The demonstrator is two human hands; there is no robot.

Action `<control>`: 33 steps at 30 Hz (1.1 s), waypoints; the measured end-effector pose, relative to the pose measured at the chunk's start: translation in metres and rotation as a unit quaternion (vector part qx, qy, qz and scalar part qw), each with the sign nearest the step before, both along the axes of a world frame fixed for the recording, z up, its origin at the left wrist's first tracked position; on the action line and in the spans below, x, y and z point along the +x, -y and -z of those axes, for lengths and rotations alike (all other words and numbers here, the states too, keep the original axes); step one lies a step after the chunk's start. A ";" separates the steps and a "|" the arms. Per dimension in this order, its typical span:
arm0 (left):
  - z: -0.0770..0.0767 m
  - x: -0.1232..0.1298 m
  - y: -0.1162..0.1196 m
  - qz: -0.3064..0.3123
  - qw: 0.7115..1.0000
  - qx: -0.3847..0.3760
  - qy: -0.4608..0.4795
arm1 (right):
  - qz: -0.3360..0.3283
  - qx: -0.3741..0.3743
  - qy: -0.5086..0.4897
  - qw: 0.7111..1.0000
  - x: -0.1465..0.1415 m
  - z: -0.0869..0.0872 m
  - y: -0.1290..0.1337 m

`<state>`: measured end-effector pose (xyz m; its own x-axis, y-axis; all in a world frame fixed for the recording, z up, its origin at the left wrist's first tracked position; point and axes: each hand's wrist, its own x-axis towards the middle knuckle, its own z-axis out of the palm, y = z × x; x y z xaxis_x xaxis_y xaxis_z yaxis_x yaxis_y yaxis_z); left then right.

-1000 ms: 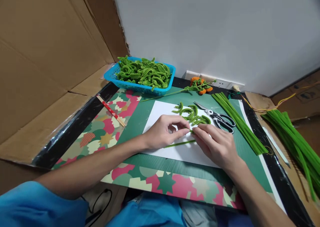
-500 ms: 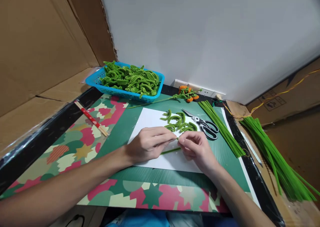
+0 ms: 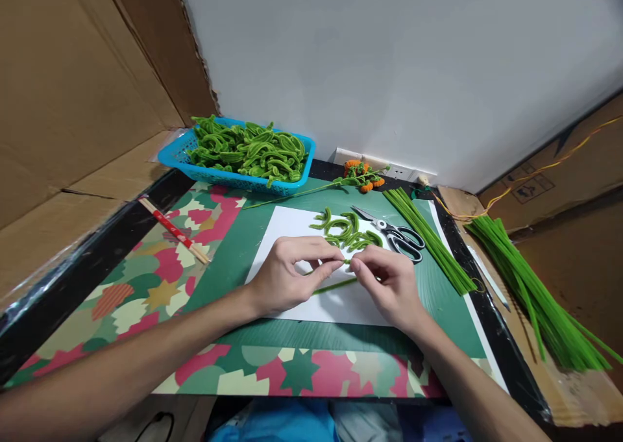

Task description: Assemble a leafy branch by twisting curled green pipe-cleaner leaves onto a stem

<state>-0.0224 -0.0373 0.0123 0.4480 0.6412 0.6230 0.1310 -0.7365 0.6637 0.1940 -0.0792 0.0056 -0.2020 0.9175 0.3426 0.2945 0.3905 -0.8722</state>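
My left hand (image 3: 291,274) and my right hand (image 3: 387,283) meet over a white sheet (image 3: 272,234). A small green fuzzy piece (image 3: 347,261) is pinched between the fingertips of both, mostly hidden by them. Below it a straight green fuzzy stem (image 3: 335,286) lies on the sheet. Several curled green pieces (image 3: 343,229) lie just beyond my fingers. Scissors (image 3: 396,234) with black and white handles rest to their right, blades pointing up and left.
A blue basket (image 3: 233,181) full of green pieces stands at the back left. An orange-flowered stem (image 3: 363,176) lies behind the sheet. Chopsticks (image 3: 175,229) in a red wrapper are left. Green stem bundles (image 3: 428,241) lie right, another (image 3: 530,286) farther out.
My left thumb and fingers have spread into a wider loop, still pinching at the tips. My right hand has turned slightly. The whole view has shifted a little.
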 end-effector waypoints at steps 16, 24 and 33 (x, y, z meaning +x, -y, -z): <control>0.000 0.007 0.018 0.042 0.977 -0.208 0.018 | -0.007 0.288 0.204 0.936 0.011 -0.003 0.001; -0.001 0.007 0.019 0.044 0.964 -0.262 0.032 | -0.004 0.128 0.103 0.986 0.005 -0.001 0.006; 0.002 0.003 0.016 0.009 0.999 0.013 -0.028 | -0.038 -0.030 0.026 0.998 0.001 -0.001 0.006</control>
<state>-0.0194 -0.0533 0.0105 0.4943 0.6156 0.6138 0.1531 -0.7566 0.6357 0.1954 -0.0851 0.0069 -0.2882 0.9173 0.2747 0.3112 0.3610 -0.8791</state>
